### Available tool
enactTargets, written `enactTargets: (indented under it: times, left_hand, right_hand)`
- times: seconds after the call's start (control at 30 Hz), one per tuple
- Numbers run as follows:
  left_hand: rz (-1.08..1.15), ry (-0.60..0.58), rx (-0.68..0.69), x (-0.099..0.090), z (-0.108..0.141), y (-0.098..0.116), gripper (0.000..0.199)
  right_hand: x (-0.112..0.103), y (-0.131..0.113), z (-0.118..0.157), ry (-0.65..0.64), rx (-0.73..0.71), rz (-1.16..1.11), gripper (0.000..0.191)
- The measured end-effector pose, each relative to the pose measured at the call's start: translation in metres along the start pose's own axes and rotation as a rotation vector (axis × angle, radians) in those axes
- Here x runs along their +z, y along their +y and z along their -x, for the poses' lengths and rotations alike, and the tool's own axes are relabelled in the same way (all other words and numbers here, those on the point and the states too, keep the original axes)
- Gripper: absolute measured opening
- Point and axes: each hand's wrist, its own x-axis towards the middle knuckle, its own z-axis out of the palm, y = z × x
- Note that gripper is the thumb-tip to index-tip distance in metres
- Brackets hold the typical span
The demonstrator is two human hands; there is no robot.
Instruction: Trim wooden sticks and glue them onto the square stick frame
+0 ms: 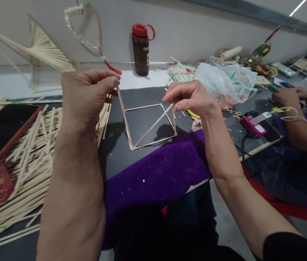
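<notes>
A frame of thin wooden sticks (pixel 153 141) stands on the dark tabletop, with a square base, upright posts and a slanting stick (pixel 153 127). My left hand (pixel 88 94) pinches the top of its left upright stick (pixel 125 119) between thumb and fingers. At the right post's top, where the slanting stick ends, my right hand (pixel 191 96) has its thumb and curled fingers around the joint; the exact contact is partly hidden. Purple cloth (pixel 156 163) dotted with small wood bits lies in front of the frame, over the table edge.
Many loose sticks (pixel 34 174) and a dark-screened device (pixel 4 130) lie at left. Behind stand a fan-shaped stick model (pixel 47 47) and a red-capped bottle (pixel 141 50). Plastic bags (pixel 224 81) and a magenta device (pixel 253 127) are at right, near another person's hands (pixel 289 98).
</notes>
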Motion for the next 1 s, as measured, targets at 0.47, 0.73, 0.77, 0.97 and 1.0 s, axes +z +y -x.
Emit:
enactTargets:
  times: [0.47,0.73,0.77,0.97,1.0]
  left_hand:
    - [-0.004,0.006,0.029,0.002,-0.004,-0.008,0.012]
    - [-0.052,-0.011,0.032,0.002,-0.003,-0.009,0.011]
    - [-0.048,-0.014,0.038,0.001,-0.003,-0.008,0.011]
    - [-0.008,-0.020,0.052,0.001,-0.002,-0.006,0.012]
    - [-0.008,-0.020,0.048,0.001,-0.002,-0.006,0.012]
  right_hand:
    - [0.008,-0.001,0.001,0.111,-0.059,0.133,0.024]
    - [0.009,-0.002,-0.001,0.120,-0.157,0.144,0.016]
    - [0.009,-0.002,-0.001,0.123,-0.157,0.145,0.015]
    - [0.010,-0.004,0.001,0.126,-0.148,0.138,0.010]
    - [0.010,-0.004,0.001,0.130,-0.143,0.143,0.010]
